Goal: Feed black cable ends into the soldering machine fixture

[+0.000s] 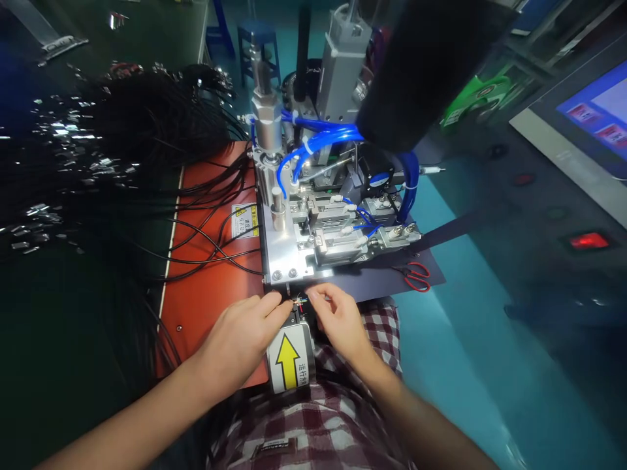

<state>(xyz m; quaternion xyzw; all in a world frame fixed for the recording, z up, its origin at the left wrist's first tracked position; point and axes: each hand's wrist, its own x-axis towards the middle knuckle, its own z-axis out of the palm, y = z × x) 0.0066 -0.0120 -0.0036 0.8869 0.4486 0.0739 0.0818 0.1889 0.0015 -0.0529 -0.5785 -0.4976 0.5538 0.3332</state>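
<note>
"Start left of the fingers; what do I have?"

"A shaggy bundle of black cables [151, 108] beyond them, then a smooth orange-red panel [200, 307] beside the left hand [249, 326], whose thumb and forefinger are pinched closed on fine wires [300, 301]."

"How do the wires lie from there?"

"Just right of the left fingertips, in the gap between both hands, their long axis seemingly crosswise; they're too small for me to be sure. I make the left hand the nearer. Just below the fingers sits a white plate [304, 343] with a flat yellow arrow [288, 362]; beyond them, a shiny, square-edged metal fixture [289, 254]."

"And the right?"

"The right hand's [339, 320] fingers are curled; I can't tell whether they grip a strand. Farther right lie scissors [414, 275] with looped red handles."
</note>
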